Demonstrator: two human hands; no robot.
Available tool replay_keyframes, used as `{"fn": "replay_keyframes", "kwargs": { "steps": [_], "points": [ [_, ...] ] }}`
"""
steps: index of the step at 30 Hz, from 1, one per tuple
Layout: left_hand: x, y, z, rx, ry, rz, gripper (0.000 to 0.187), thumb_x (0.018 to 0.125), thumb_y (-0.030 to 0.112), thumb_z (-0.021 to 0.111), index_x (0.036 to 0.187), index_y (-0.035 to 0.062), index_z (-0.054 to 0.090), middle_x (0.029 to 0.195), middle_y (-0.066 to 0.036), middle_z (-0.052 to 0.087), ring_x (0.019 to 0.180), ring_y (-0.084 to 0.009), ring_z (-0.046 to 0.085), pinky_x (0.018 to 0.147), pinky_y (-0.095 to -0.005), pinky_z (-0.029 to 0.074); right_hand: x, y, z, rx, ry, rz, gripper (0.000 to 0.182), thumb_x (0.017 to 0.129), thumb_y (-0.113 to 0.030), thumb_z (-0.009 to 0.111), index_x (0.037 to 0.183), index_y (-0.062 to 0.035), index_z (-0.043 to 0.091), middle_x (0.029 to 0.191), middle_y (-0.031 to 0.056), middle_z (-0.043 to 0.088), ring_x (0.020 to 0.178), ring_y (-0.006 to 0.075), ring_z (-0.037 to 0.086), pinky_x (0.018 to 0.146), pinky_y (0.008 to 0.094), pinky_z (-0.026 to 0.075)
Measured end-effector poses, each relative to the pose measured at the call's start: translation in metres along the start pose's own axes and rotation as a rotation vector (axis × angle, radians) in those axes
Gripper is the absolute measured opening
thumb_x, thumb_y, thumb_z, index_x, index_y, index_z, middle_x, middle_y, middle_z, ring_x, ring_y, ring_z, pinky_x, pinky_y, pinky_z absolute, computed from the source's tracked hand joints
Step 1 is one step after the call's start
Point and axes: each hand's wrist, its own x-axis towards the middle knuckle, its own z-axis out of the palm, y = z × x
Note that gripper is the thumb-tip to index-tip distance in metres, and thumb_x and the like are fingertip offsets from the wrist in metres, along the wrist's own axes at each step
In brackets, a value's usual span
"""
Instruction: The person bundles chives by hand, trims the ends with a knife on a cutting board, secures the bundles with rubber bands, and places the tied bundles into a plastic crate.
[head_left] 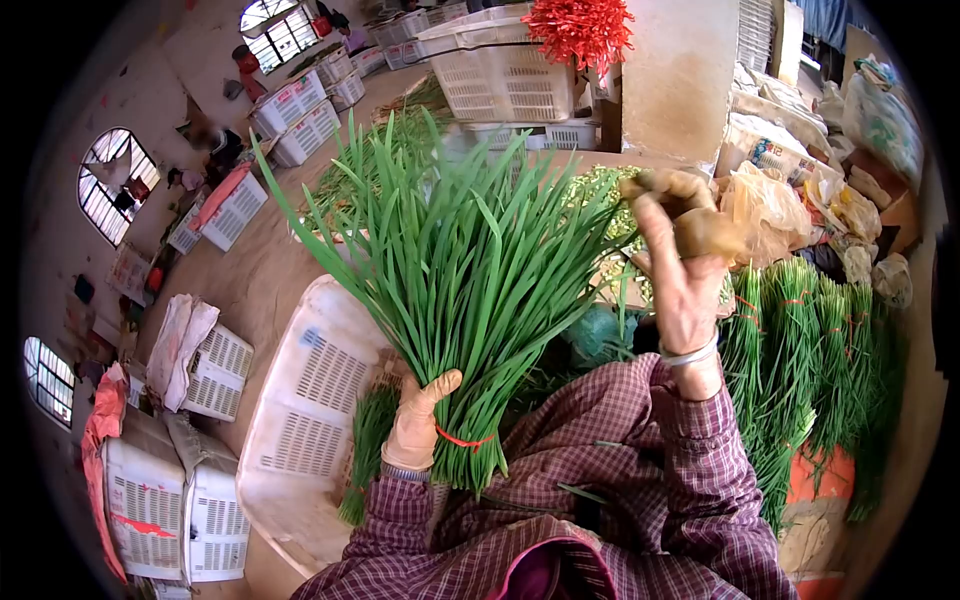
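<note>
My left hand (420,423), in a pale glove, grips a large bunch of garlic chives (470,270) near its cut ends. A red band (465,441) wraps the bunch just above those ends, and the green leaves fan up and away. Beside the leaf tips on the right is my right hand (680,235), blurred at the fingers. Brown coverings show on its curled fingers, with the thumb close against them; what they hold is hard to make out. Below my left hand, more chives (372,440) lie in a white plastic crate (310,390).
Banded chive bunches (790,340) hang or lean at my right. Behind them are plastic bags (770,210). Red ties (578,32) hang near a large white crate (495,80) ahead. Loose chives (345,190) lie on the floor, and stacked crates (145,500) stand at left.
</note>
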Motion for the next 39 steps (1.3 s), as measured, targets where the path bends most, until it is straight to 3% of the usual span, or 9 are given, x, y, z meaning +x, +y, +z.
{"fn": "replay_keyframes", "kwargs": {
  "steps": [2, 6, 10, 13, 20, 25, 33, 37, 39],
  "points": [
    [0.000, -0.002, -0.003, 0.030, -0.014, 0.013, 0.059, 0.087, 0.013, 0.075, 0.138, 0.0017, 0.047, 0.127, -0.005, 0.058, 0.114, -0.0165, 0.056, 0.107, -0.0341, 0.042, -0.001, 0.003, 0.010, -0.362, -0.224, -0.494, 0.019, 0.085, -0.007, 0.068, 0.104, -0.0066, 0.066, 0.098, 0.0078, 0.071, 0.095, 0.0241, 0.067, 0.091, 0.0393, 0.050],
    [0.009, -0.013, -0.020, -0.091, -0.115, -0.028, 0.060, 0.089, 0.014, 0.074, 0.140, 0.0024, 0.046, 0.126, -0.006, 0.060, 0.110, -0.0147, 0.060, 0.100, -0.0311, 0.050, -0.023, 0.019, 0.024, -0.645, -0.470, -0.624, 0.015, 0.079, -0.012, 0.073, 0.093, -0.0107, 0.066, 0.096, 0.0057, 0.070, 0.100, 0.0244, 0.065, 0.106, 0.0450, 0.041],
    [-0.013, 0.023, 0.021, -0.044, -0.070, -0.035, 0.065, 0.087, 0.031, 0.072, 0.139, 0.0007, 0.050, 0.130, -0.010, 0.061, 0.115, -0.0223, 0.060, 0.098, -0.0366, 0.050, -0.031, 0.031, 0.016, -0.734, -0.588, -0.438, 0.013, 0.080, -0.016, 0.072, 0.092, -0.0124, 0.066, 0.084, 0.0047, 0.064, 0.089, 0.0252, 0.063, 0.100, 0.0443, 0.043],
    [0.008, -0.013, -0.024, -0.102, -0.123, -0.054, 0.056, 0.090, 0.019, 0.073, 0.138, 0.0020, 0.051, 0.125, -0.009, 0.062, 0.112, -0.0179, 0.061, 0.100, -0.0334, 0.052, -0.034, 0.038, 0.017, -0.621, -0.506, -0.417, 0.011, 0.083, -0.014, 0.069, 0.094, -0.0121, 0.066, 0.079, 0.0063, 0.063, 0.081, 0.0274, 0.062, 0.093, 0.0427, 0.045],
    [-0.003, -0.005, -0.013, -0.109, -0.120, -0.083, 0.066, 0.086, 0.030, 0.078, 0.140, 0.0054, 0.050, 0.129, -0.006, 0.060, 0.119, -0.0205, 0.057, 0.105, -0.0360, 0.046, -0.029, 0.032, 0.027, -0.352, -0.415, -0.141, 0.020, 0.088, -0.010, 0.067, 0.107, -0.0063, 0.064, 0.079, 0.0107, 0.068, 0.079, 0.0300, 0.068, 0.067, 0.0393, 0.051],
    [-0.007, -0.003, -0.007, -0.185, -0.080, -0.117, 0.068, 0.082, 0.030, 0.081, 0.139, 0.0066, 0.052, 0.129, -0.004, 0.061, 0.115, -0.0202, 0.058, 0.100, -0.0358, 0.047, -0.023, 0.029, 0.033, -0.373, -0.375, -0.100, 0.023, 0.088, -0.017, 0.069, 0.108, -0.0066, 0.063, 0.075, 0.0127, 0.068, 0.073, 0.0317, 0.068, 0.064, 0.0411, 0.052],
    [-0.012, -0.001, 0.004, -0.129, -0.087, -0.044, 0.062, 0.090, 0.033, 0.071, 0.139, 0.0028, 0.050, 0.131, -0.008, 0.060, 0.116, -0.0220, 0.059, 0.101, -0.0372, 0.049, -0.021, 0.034, 0.038, -0.636, -0.476, -0.164, 0.045, 0.084, -0.041, 0.073, 0.069, 0.0018, 0.070, 0.101, 0.0065, 0.070, 0.066, 0.0294, 0.065, 0.066, 0.0394, 0.051],
    [-0.013, 0.000, 0.004, -0.048, -0.122, -0.005, 0.058, 0.097, 0.034, 0.061, 0.140, -0.0006, 0.048, 0.134, -0.011, 0.059, 0.117, -0.0228, 0.060, 0.100, -0.0367, 0.049, -0.018, 0.040, 0.038, -0.528, -0.568, -0.118, 0.046, 0.079, -0.047, 0.075, 0.095, -0.0043, 0.072, 0.078, 0.0141, 0.072, 0.078, 0.0309, 0.070, 0.073, 0.0411, 0.053],
    [-0.012, 0.000, 0.005, -0.045, -0.136, -0.009, 0.058, 0.097, 0.034, 0.061, 0.141, -0.0005, 0.048, 0.134, -0.011, 0.059, 0.117, -0.0226, 0.059, 0.100, -0.0366, 0.049, -0.014, 0.037, 0.040, -0.537, -0.655, 0.019, 0.046, 0.080, -0.048, 0.074, 0.085, -0.0030, 0.075, 0.087, 0.0129, 0.073, 0.080, 0.0309, 0.070, 0.074, 0.0401, 0.054]
  ]
}}
